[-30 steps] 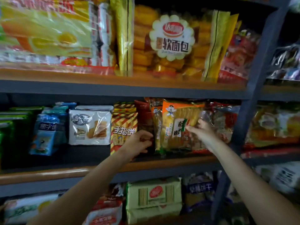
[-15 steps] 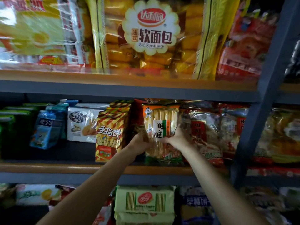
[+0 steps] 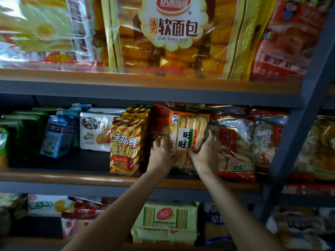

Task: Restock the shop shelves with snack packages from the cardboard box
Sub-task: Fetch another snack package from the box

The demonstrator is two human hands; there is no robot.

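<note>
An orange rice cracker pack (image 3: 188, 127) with a white label stands upright on the middle shelf (image 3: 72, 175). My left hand (image 3: 162, 153) grips its lower left edge and my right hand (image 3: 205, 153) grips its lower right edge. The pack sits between a red-and-yellow striped finger biscuit bag (image 3: 126, 140) on its left and red rice cracker packs (image 3: 235, 147) on its right. A dark red pack (image 3: 160, 118) stands partly hidden behind it. The cardboard box is out of sight.
A large soft French bread bag (image 3: 174, 33) fills the top shelf. Blue and green packs (image 3: 56, 134) and a white cookie bag (image 3: 94, 131) stand further left. The lower shelf holds a pale green pack (image 3: 166, 220). A grey upright post (image 3: 297, 134) bounds the bay at right.
My view has moved closer and shifted right. Both hands have closed on the sides of the orange pack, turned it to face front and set it upright on the shelf.
</note>
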